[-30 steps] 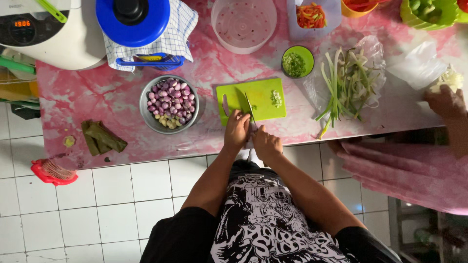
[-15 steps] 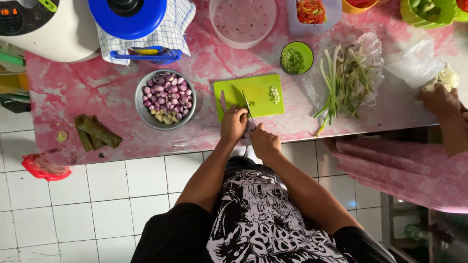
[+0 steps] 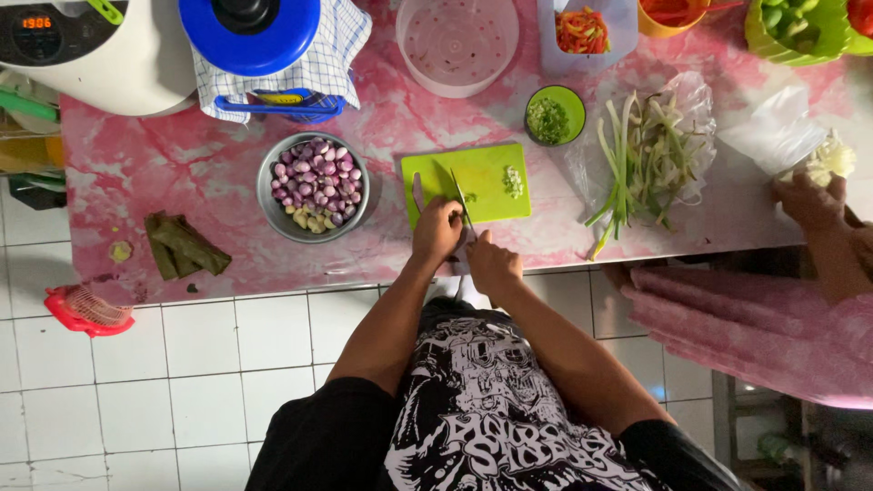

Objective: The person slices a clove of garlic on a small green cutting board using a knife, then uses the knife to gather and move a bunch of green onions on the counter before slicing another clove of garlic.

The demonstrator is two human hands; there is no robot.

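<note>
While your left hand (image 3: 437, 229) and right hand (image 3: 492, 264) meet at the near edge of the green cutting board (image 3: 491, 173), your right looks closed on a knife (image 3: 462, 205), blade running away from you across the board; the left is curled beside the blade, what it pins down I cannot tell. Probably held close so the cut stays steady. Just beyond your fingers, a small pile of chopped greens (image 3: 513, 181) sits at the board's far right. Left of your grip, a metal bowl (image 3: 273, 211) holds shallots and garlic cloves. Further out, a small green bowl (image 3: 571, 100) has chopped greens, an empty pale tub (image 3: 506, 55), a clear container (image 3: 620, 55) of red strips. Right of you, green onions (image 3: 641, 155) on plastic; another person's hand (image 3: 809, 202) works beyond.
</note>
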